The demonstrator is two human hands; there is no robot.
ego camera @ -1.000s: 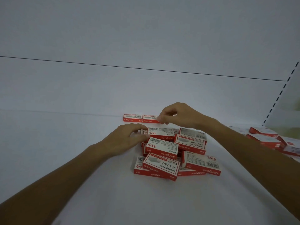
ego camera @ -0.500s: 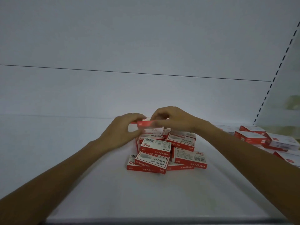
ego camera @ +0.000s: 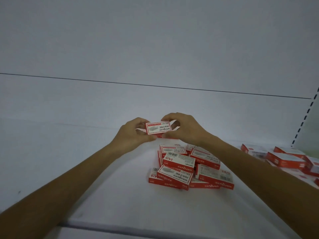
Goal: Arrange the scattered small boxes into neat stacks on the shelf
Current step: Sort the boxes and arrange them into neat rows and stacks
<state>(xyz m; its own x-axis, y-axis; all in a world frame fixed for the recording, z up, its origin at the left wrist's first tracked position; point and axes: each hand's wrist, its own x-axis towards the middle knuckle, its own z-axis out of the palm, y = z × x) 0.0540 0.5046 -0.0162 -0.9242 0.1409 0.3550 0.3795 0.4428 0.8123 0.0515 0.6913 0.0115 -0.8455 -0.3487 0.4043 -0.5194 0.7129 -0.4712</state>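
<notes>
Holding one small box (ego camera: 158, 128) just behind and above the pile (ego camera: 186, 167), the left hand (ego camera: 133, 135) and right hand (ego camera: 187, 131) each pinch an end of it, seemingly lining it up for stacking. Next it likely needs setting flat behind the pile, edges squared. The white shelf (ego camera: 120, 195) carries the pile, with more boxes (ego camera: 284, 158) to its right and a white back panel (ego camera: 155, 49) behind.

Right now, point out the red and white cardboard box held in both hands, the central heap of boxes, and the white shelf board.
red and white cardboard box (ego camera: 159, 128), head view, printed top face.
central heap of boxes (ego camera: 179, 158), head view, top box's barcode face.
white shelf board (ego camera: 120, 202), head view, bare surface.
</notes>
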